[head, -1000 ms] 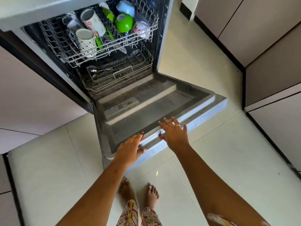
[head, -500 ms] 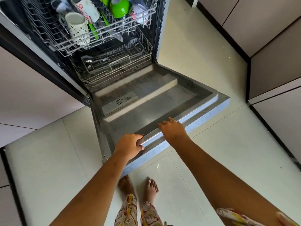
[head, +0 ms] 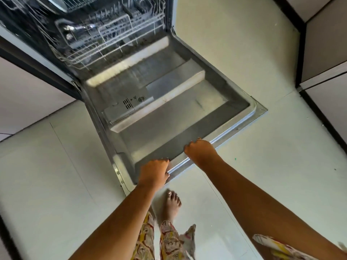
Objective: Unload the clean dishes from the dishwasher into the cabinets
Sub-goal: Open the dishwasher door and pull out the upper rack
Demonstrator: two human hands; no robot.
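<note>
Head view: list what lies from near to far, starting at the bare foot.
Bare foot → left hand gripping the dishwasher door → right hand on the same edge → detergent dispenser → lower rack

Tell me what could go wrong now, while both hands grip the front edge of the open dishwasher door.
The left hand and right hand curl over the rim of the dishwasher door; if it drops suddenly, fingers could be pinched. The bare foot stands close to that edge and might be struck.
</note>
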